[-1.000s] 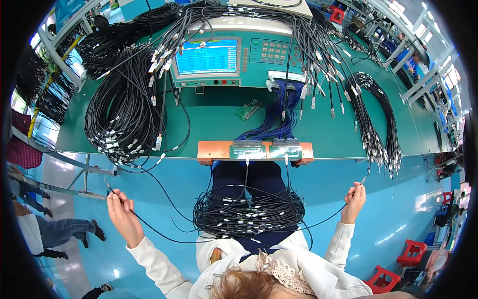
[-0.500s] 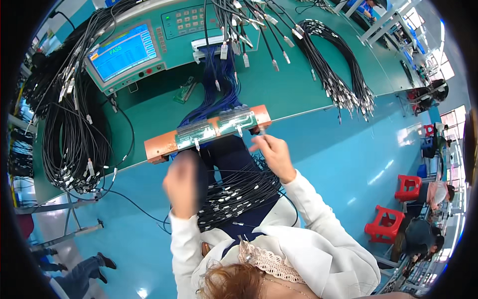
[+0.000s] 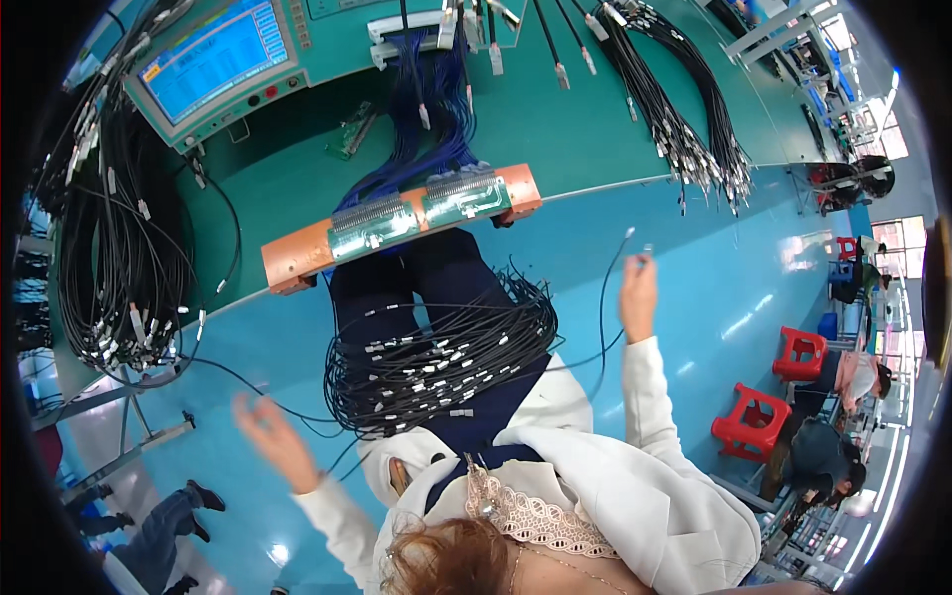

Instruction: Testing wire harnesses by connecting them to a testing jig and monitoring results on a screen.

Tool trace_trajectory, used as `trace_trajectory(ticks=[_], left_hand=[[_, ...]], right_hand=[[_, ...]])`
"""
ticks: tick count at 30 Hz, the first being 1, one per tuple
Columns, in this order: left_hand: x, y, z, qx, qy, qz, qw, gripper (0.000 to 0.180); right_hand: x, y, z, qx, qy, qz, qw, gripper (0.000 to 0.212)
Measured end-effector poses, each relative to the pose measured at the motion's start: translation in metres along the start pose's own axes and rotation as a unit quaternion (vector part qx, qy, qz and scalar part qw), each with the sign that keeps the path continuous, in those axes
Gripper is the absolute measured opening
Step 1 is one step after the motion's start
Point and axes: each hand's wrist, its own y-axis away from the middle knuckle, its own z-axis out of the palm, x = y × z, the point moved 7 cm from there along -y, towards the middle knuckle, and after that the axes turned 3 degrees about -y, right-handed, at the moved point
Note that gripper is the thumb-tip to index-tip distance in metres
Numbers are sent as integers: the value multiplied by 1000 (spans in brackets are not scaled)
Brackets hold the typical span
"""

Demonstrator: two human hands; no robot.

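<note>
My left hand [image 3: 275,438] is out to the left over the floor, slightly blurred, fingers spread and apparently holding nothing. A loose black cable [image 3: 220,368] passes close to its fingertips. Out to the right, my right hand [image 3: 640,296] pinches a thin black cable [image 3: 605,349] near its silvery end; another free cable tip rises beside the fingers. Across my lap lies a bundle of black cables [image 3: 446,367] with white tags and metal ends. Beyond it, at the table edge, sits an orange-brown block [image 3: 297,256] carrying two green circuit boards [image 3: 374,236], apart from both hands.
Blue wires [image 3: 421,129] run from the block to a tester with a lit screen [image 3: 211,61]. Black cable bundles hang at left [image 3: 119,268] and lie at right [image 3: 669,109] on the green table [image 3: 585,149]. Red stools [image 3: 751,421] and seated people are at far right.
Both hands have moved away from the block, the left outward to the left, the right outward with a cable. White plugs at the boards' near edges no longer show. The screen's large green lettering is gone.
</note>
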Motion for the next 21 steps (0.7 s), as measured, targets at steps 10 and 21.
trace_trajectory(ticks=[10,21], left_hand=[[77,-22,8,-199,446,-84,869,21],[140,36,175,-409,450,-133,783,24]], right_hand=[[-161,12,35,-309,-368,143,865,23],[-185,50,131,-415,-479,244,734,26]])
